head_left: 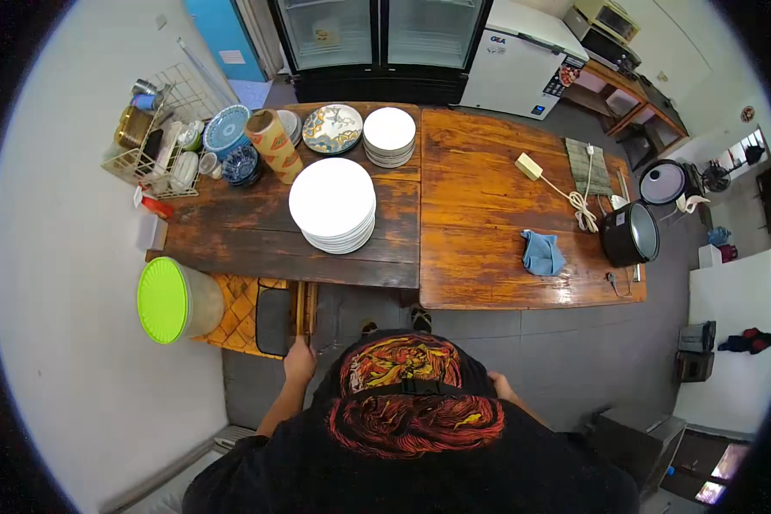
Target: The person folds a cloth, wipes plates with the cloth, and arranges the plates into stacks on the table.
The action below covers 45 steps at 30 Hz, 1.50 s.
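Observation:
My left hand [300, 361] is closed round the near end of a narrow wooden piece [310, 308] that juts out from under the table's front edge; its full shape is hidden. Beside it lies a dark rectangular pad [273, 320] on an orange-brown, patterned low surface [238, 315]. My right hand [502, 385] hangs by my right side, half covered by my body, and its fingers hardly show. In front of me, a tall stack of white plates [332, 197] stands on the dark wooden table [231, 224].
A lime-lidded bin [164, 300] stands at left. Smaller plates [389, 130], patterned plates [332, 128], a paper roll [273, 141] and a dish rack [158, 184] occupy the table. A blue cloth [542, 253], power strip [529, 166] and black pot [630, 234] lie right.

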### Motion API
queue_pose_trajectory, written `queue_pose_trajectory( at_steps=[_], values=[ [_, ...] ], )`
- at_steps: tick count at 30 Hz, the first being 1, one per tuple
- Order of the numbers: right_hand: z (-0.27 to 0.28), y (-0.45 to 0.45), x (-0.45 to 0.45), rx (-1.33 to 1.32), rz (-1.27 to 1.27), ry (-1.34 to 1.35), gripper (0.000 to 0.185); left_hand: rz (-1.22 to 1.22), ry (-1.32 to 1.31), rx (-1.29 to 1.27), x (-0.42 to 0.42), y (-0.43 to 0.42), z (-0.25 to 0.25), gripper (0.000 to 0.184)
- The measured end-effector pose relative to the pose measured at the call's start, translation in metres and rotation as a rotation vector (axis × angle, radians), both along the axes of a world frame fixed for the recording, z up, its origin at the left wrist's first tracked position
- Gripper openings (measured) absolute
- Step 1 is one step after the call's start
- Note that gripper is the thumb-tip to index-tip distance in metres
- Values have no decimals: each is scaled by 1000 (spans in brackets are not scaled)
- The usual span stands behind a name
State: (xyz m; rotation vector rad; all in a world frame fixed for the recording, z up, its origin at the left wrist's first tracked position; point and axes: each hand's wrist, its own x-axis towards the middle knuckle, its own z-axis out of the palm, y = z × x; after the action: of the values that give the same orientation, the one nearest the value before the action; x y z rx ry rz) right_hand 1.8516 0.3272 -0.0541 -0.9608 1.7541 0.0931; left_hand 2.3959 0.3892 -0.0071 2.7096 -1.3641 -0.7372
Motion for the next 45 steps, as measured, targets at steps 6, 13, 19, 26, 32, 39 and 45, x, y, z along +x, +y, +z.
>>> queue_pose_trajectory(
  at_steps=[6, 13, 19, 26, 32, 39, 45],
  values=[
    [9, 26, 11, -39, -118, -16, 24, -66, 36, 47, 24, 18, -27, 26],
    [4, 75, 15, 50, -124, 33, 22, 101, 432, 407, 72, 133, -85, 25],
    [1, 83, 23, 57, -116, 25, 21, 465, 941, 418, 60, 165, -58, 21],
    [4, 41, 27, -63, -118, -45, 19, 662, 1000, 90, 19, 172, -50, 16],
    [8, 15, 18, -122, -121, -111, 18, 764, 1097, -92, -9, 168, -9, 12],
    [59, -42, 41, -335, -189, -417, 16, 610, 1075, -639, 13, 128, 43, 6],
    [217, -120, 143, -516, -70, -1019, 26, 276, 881, -874, -37, 8, 217, 13]
  ],
)
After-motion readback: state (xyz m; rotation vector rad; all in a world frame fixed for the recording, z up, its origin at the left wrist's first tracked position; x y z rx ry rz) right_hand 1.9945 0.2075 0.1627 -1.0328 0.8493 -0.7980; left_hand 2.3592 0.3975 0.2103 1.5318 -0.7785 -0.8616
